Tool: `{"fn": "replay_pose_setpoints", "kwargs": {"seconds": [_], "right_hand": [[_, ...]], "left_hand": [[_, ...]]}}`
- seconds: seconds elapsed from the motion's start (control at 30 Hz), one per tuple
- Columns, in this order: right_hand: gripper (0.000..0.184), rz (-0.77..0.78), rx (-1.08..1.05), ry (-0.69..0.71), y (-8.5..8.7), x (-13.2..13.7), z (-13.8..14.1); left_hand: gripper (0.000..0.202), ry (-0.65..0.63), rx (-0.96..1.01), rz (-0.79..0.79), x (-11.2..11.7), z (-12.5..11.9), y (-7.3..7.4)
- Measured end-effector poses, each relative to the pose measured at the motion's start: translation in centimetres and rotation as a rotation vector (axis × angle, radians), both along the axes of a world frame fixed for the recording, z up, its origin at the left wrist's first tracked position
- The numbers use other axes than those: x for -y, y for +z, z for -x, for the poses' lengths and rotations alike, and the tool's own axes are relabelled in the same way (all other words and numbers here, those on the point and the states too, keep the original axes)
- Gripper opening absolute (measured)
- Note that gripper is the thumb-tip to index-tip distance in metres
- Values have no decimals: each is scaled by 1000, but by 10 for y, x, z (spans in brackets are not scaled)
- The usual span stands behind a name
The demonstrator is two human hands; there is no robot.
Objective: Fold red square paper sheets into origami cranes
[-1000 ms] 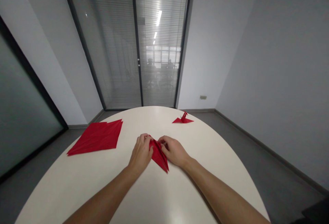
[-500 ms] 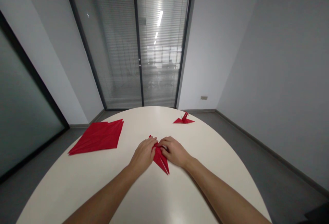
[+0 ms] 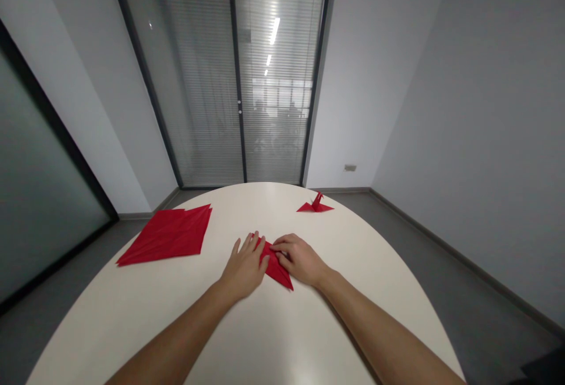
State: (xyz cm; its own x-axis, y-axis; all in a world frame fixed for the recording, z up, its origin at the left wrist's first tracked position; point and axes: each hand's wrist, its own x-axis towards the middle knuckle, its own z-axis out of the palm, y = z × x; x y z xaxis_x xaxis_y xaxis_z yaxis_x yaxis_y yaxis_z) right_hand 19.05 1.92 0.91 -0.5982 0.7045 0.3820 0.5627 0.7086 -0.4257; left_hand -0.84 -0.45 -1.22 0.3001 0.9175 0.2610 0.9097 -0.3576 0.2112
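left hand laid over the left side of the folded red paper, fingers fanned and flat, pressing from above rather than clasping, by the look of it. right hand curled at the paper's right edge, thumb and fingertips drawn close; cannot tell whether any paper is pinched between them.

the paper lies on the white table, between the hands and partly under them, one pointed end running out below the grip, toward the wearer.

progress, as judged: folding partly done. piece is already down to a slim, pointed shape, lying low; no spread wings or raised neck visible, though the hands hide much of it. some folding and shaping seems left.

beyond the right hand, well apart: a red paper bird, wings out, apparently complete. well left of the left hand: flat red sheets, apparently not worked; count unclear.
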Motion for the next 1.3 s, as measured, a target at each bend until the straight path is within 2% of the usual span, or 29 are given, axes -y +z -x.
{"fn": "replay_pose_setpoints", "kwargs": {"seconds": [0.2, 0.37, 0.43, 0.5, 0.57, 0.63, 1.0, 1.13, 1.3], "right_hand": [[30, -48, 28, 24, 2, 0, 0], [36, -87, 64, 60, 4, 4, 0], [38, -100, 70, 57, 3, 3, 0], [36, -108, 69, 44, 1, 2, -1], [36, -115, 72, 30, 0, 0, -1], [36, -123, 77, 27, -1, -1, -2], [27, -99, 73, 116, 6, -2, -9], [30, -83, 48, 127, 2, -7, -12], [34, -69, 48, 130, 1, -7, -13]], "left_hand": [[57, 141, -122, 32, 4, -1, 2], [57, 211, -82, -3, 4, 0, 4], [53, 171, -48, -40, 4, 1, 6], [48, 56, -17, -64, 4, 1, 8], [45, -54, 6, -52, 4, 1, 9], [45, -95, 8, -17, 4, 2, 9], [51, 49, -61, -2, 3, 2, 3], [48, 34, -18, -60, 2, 1, 6], [35, -44, 81, -124, 3, 2, 13]]}}
